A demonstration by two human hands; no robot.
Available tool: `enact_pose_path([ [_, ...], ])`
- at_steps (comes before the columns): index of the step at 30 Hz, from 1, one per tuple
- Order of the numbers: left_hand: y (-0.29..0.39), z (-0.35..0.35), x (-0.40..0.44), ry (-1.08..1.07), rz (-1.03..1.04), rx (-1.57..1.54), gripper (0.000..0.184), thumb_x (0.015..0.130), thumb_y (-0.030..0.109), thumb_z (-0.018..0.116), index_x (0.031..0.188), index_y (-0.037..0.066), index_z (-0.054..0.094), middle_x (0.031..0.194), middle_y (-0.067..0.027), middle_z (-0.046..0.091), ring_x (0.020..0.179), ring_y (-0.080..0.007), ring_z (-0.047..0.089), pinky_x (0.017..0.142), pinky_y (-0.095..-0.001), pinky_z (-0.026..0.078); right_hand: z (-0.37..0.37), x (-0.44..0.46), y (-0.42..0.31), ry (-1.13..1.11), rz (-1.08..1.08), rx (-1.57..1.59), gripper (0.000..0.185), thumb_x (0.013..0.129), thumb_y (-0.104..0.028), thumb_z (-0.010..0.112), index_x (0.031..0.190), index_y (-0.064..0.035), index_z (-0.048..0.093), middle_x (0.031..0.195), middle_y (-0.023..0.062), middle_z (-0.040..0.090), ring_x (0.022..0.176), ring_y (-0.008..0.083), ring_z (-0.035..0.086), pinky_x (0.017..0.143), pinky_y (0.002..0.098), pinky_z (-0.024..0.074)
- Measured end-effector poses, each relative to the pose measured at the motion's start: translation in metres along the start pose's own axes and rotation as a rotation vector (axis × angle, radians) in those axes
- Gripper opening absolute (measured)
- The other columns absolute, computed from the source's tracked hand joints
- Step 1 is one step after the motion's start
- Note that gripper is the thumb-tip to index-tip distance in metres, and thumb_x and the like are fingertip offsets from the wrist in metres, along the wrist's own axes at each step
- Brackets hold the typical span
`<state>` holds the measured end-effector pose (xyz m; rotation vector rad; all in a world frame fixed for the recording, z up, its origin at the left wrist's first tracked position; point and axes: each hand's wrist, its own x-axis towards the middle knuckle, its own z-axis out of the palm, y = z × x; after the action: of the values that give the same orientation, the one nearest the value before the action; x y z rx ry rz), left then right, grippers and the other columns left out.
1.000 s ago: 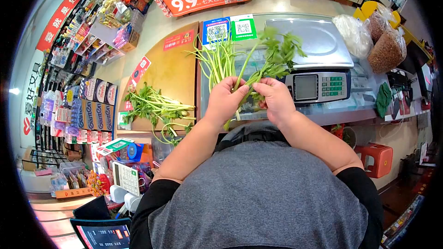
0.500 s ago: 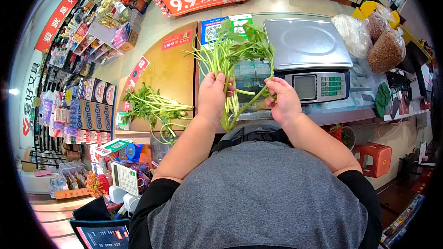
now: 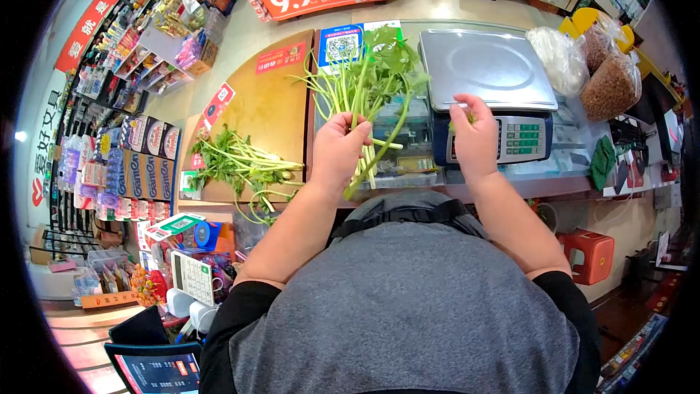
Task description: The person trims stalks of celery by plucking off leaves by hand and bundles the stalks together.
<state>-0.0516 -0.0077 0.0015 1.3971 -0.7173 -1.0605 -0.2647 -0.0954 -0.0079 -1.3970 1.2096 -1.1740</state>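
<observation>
My left hand (image 3: 338, 147) is closed around a bunch of leafy celery (image 3: 379, 87), held above the glass counter. Its leaves point away from me and the stalk ends towards my body. In front of the scale's keypad, my right hand (image 3: 475, 138) pinches a small green bit of celery (image 3: 471, 118), apart from the bunch. A second pile of celery (image 3: 255, 169) lies to the left on the brown wooden counter section (image 3: 270, 113), some stalks hanging over its near edge.
The digital scale (image 3: 488, 66) stands right of the bunch, beside a white plastic bag (image 3: 558, 58) and a bag of brown pellets (image 3: 611, 84). A QR code sign (image 3: 341, 45) lies behind the celery. A calculator (image 3: 192, 277) stands lower left; a red stool (image 3: 588, 255) is at right.
My right hand has moved up and right, off the long stalk, to in front of the scale, with a small green bit in its fingers. My left hand still grips the bunch.
</observation>
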Motion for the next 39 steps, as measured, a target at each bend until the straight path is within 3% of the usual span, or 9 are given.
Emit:
enact_pose_path([
  [3,0.003,0.01,-0.007,-0.045,-0.002,0.122,0.012,0.088,0.01,0.067,0.097,0.004,0.061,0.082,0.0003,0.062,0.069,-0.0074,0.058,0.056,-0.0202,0.044,0.002,0.003,-0.046,-0.284,-0.497,-0.363,0.026,0.086,-0.018,0.064,0.11,-0.0073,0.065,0.093,0.0117,0.069,0.084,0.0284,0.066,0.074,0.0395,0.0512],
  [6,-0.005,0.013,-0.005,-0.113,0.064,0.241,0.013,0.088,0.01,0.067,0.098,0.003,0.061,0.083,0.0008,0.062,0.069,-0.0067,0.057,0.056,-0.0213,0.044,0.013,0.014,-0.04,-0.473,-0.738,-0.543,0.028,0.085,-0.014,0.063,0.112,-0.0081,0.065,0.096,0.0145,0.067,0.084,0.0297,0.064,0.076,0.037,0.0516],
  [10,0.015,0.02,-0.02,-0.121,0.137,0.482,0.01,0.086,0.011,0.068,0.09,0.003,0.065,0.071,0.004,0.058,0.064,-0.0039,0.05,0.057,-0.0216,0.04,0.015,0.018,-0.046,-0.565,-0.689,-0.79,0.011,0.083,-0.016,0.058,0.085,-0.009,0.066,0.084,0.0118,0.067,0.082,0.0326,0.065,0.07,0.0437,0.0517],
  [16,-0.001,0.017,-0.016,-0.085,0.309,0.604,0.011,0.085,0.012,0.068,0.088,0.002,0.065,0.066,0.0023,0.056,0.061,-0.0057,0.047,0.055,-0.0243,0.039,0.02,0.012,-0.044,-0.522,-0.721,-0.751,0.011,0.079,-0.014,0.061,0.085,-0.0067,0.067,0.081,0.0125,0.066,0.078,0.0328,0.063,0.068,0.0429,0.0506],
  [19,0.012,0.02,-0.018,-0.083,0.224,0.645,0.012,0.085,0.012,0.068,0.088,0.001,0.065,0.069,-0.003,0.06,0.064,-0.0106,0.054,0.058,-0.0277,0.044,0.028,0.009,-0.032,-0.326,-0.575,-0.482,0.012,0.08,-0.015,0.058,0.079,-0.0045,0.065,0.079,0.0139,0.066,0.076,0.0334,0.064,0.066,0.042,0.0504],
  [22,0.005,0.013,-0.013,-0.083,0.126,0.538,0.012,0.085,0.013,0.068,0.089,0.001,0.065,0.07,-0.003,0.06,0.064,-0.0104,0.054,0.059,-0.0277,0.045,0.018,0.016,-0.035,-0.229,-0.15,-0.28,0.014,0.081,-0.014,0.059,0.083,-0.0026,0.066,0.078,0.0152,0.066,0.076,0.0336,0.064,0.068,0.0396,0.0505],
  [26,-0.003,0.012,-0.008,-0.069,0.071,0.336,0.012,0.087,0.013,0.067,0.09,0.002,0.065,0.07,0.0013,0.058,0.063,-0.0059,0.05,0.056,-0.0243,0.042,0.016,0.002,-0.025,-0.319,-0.478,-0.305,0.012,0.082,-0.013,0.062,0.088,-0.0029,0.066,0.084,0.0149,0.066,0.08,0.0314,0.064,0.072,0.0382,0.0509],
  [31,-0.001,0.021,-0.01,-0.078,0.038,0.264,0.012,0.089,0.013,0.066,0.092,0.002,0.063,0.075,0.0013,0.06,0.062,-0.0043,0.053,0.056,-0.0192,0.042,0.023,-0.007,-0.015,-0.331,-0.656,-0.435,0.008,0.081,-0.013,0.064,0.085,-0.0051,0.063,0.082,0.0129,0.064,0.078,0.0329,0.062,0.069,0.0421,0.0498],
  [39,-0.005,0.024,-0.011,-0.108,0.092,0.311,0.011,0.09,0.013,0.065,0.091,0.002,0.063,0.072,0.0018,0.059,0.06,-0.0043,0.052,0.053,-0.0201,0.041,0.03,-0.012,-0.014,-0.26,-0.718,-0.522,0.007,0.076,-0.01,0.063,0.081,-0.0051,0.061,0.079,0.0134,0.062,0.075,0.0326,0.061,0.068,0.0415,0.0492],
])
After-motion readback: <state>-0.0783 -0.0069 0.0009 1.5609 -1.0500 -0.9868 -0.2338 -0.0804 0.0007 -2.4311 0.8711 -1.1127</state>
